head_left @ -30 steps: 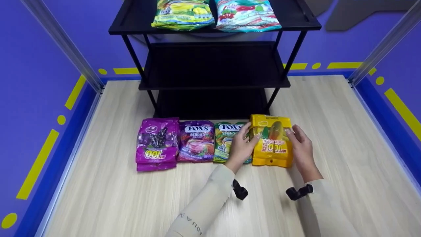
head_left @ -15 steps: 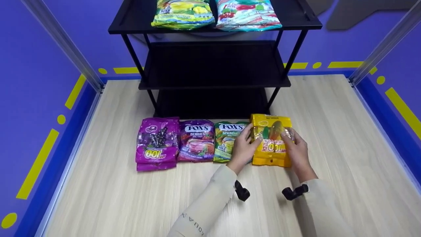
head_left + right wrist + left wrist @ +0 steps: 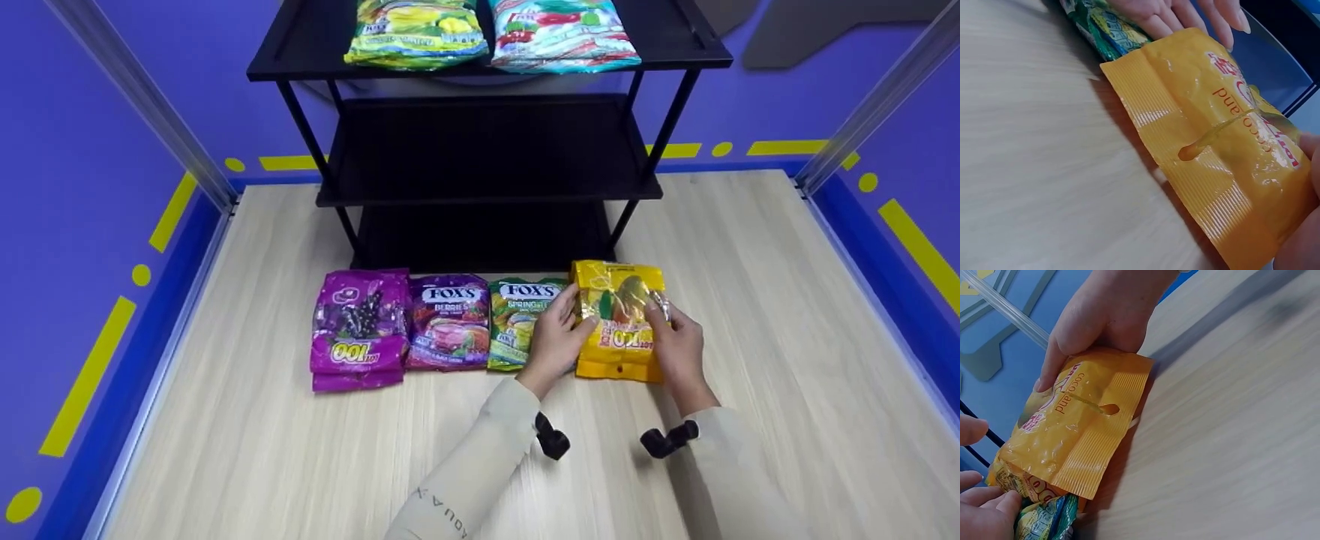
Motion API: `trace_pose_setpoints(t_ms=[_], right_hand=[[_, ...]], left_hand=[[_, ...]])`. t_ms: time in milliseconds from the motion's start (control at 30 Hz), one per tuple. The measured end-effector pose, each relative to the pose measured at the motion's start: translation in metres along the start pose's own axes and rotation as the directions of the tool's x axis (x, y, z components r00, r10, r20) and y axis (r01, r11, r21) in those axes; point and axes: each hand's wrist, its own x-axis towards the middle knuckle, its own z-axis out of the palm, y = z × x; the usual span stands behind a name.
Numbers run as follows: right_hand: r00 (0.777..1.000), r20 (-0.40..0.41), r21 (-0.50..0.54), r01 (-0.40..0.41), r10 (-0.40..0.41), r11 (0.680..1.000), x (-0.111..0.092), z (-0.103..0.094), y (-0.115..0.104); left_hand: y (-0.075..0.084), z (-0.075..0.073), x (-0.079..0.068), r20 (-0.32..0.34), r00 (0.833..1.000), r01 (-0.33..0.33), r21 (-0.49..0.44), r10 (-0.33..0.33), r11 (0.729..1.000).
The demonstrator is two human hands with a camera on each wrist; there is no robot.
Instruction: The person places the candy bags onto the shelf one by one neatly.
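A yellow gummy candy bag (image 3: 621, 330) lies face up at the right end of a row of bags. My right hand (image 3: 677, 352) grips its right edge, thumb on the front; the fingers beneath are mostly hidden. Along the bag's left edge rests my left hand (image 3: 553, 341), its fingers touching the side. In the left wrist view its thumb stands apart from the yellow wrapper. Partly covered by the left hand is a green FOX'S candy bag (image 3: 514, 322). Left of that lie a purple FOX'S berries bag (image 3: 450, 322) and a magenta candy bag (image 3: 358, 330).
A black three-tier rack (image 3: 487, 150) stands directly behind the row. On its top shelf lie a yellow-green candy bag (image 3: 416, 34) and a teal-and-red candy bag (image 3: 562, 34). Blue panels (image 3: 97, 225) enclose the wooden table (image 3: 300, 465).
My right hand has moved slightly left and now grips the yellow candy bag's right edge. The left hand has shifted slightly right. The other bags have stayed put.
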Motion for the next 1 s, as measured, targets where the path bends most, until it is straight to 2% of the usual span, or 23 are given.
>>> trace_pose_setpoints(t_ms=[167, 367, 667, 1000], right_hand=[[0.999, -0.031, -0.012, -0.017, 0.016, 1.000, -0.002, -0.003, -0.001], [0.999, -0.041, 0.025, -0.010, 0.011, 1.000, -0.006, -0.003, -0.002], [0.983, -0.174, 0.045, 0.067, -0.058, 0.997, -0.015, 0.001, -0.003], [0.982, -0.176, 0.036, 0.079, -0.072, 0.996, -0.024, -0.004, -0.007]], left_hand=[[-0.001, 0.003, 0.000, 0.000, 1.000, 0.003, -0.003, -0.003, 1.000], [-0.003, 0.004, 0.000, -0.007, 1.000, -0.010, -0.018, 0.010, 1.000], [-0.004, 0.004, -0.002, 0.005, 1.000, 0.024, -0.017, -0.024, 1.000], [-0.006, 0.008, -0.002, -0.003, 1.000, -0.021, -0.001, 0.021, 1.000]])
